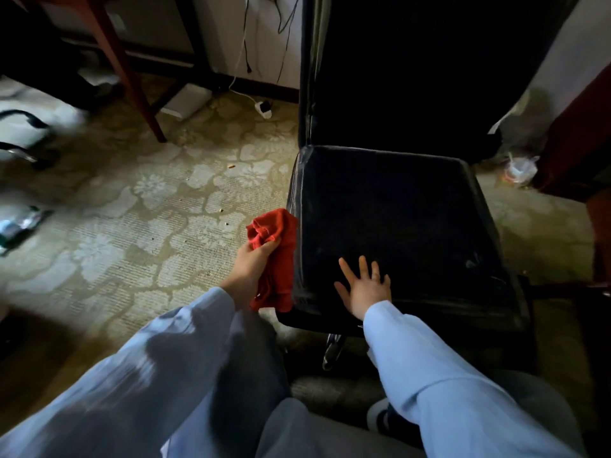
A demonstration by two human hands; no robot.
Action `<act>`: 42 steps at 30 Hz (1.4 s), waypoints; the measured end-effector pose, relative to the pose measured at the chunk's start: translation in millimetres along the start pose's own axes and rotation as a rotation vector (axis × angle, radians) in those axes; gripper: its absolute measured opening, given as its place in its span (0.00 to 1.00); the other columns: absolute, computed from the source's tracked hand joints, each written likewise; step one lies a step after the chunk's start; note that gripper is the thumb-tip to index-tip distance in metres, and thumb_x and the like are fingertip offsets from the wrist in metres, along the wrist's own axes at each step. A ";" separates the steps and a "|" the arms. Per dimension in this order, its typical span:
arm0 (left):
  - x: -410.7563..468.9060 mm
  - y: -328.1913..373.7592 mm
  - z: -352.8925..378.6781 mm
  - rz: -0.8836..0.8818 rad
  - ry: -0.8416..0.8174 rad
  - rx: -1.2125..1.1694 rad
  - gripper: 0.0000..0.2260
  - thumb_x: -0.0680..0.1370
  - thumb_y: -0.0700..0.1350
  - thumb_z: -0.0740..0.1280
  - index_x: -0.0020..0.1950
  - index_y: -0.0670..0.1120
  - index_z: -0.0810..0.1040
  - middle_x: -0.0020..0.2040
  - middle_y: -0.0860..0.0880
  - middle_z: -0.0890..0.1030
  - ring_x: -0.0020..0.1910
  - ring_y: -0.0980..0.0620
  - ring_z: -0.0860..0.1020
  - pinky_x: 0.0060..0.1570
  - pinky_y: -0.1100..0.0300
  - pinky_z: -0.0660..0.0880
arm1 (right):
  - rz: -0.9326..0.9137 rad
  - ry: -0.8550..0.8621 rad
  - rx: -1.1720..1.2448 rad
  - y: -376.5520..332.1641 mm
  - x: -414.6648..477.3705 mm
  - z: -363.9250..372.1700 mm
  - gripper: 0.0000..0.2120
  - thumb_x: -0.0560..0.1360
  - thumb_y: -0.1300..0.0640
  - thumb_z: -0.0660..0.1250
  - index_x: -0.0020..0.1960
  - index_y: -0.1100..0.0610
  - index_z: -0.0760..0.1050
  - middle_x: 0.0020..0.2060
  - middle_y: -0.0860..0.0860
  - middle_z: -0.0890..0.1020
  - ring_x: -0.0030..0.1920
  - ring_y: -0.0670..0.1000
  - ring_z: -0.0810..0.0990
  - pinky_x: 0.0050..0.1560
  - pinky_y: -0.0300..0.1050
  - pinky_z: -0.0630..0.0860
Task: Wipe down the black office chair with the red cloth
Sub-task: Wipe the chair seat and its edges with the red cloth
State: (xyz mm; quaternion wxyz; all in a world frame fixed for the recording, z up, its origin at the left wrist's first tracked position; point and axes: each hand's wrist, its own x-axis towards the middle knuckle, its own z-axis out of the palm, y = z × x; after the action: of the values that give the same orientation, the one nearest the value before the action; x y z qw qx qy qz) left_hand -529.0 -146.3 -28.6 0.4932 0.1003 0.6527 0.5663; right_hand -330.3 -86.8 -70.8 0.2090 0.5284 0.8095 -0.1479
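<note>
One crumpled red cloth (274, 226) beside squarish black chair seat (396, 219)

The crumpled red cloth (276, 256) hangs against the left edge of the black office chair (396, 226) seat.

No text or label can be read anywhere.

The black seat (396, 219) lay bare across its middle and far half, walled behind by the upright backrest (413, 77). Open carpet (165, 209) flanked its left; dark furniture (575, 133), perhaps a cabinet, crowded its right.
</note>
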 end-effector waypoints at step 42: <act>155.8 -10.2 25.0 0.096 0.315 -0.035 0.04 0.78 0.45 0.65 0.46 0.46 0.76 0.37 0.46 0.76 0.33 0.52 0.75 0.35 0.56 0.74 | -0.336 0.195 -0.016 20.4 119.4 -26.0 0.36 0.70 0.37 0.29 0.76 0.47 0.38 0.76 0.48 0.40 0.75 0.53 0.37 0.71 0.52 0.32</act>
State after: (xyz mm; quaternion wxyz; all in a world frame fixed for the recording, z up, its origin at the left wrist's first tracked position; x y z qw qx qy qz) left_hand -582.6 -26.3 -116.6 0.3587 0.0330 0.7064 0.6093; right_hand -358.6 28.1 -107.6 0.1060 0.3962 0.9038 -0.1223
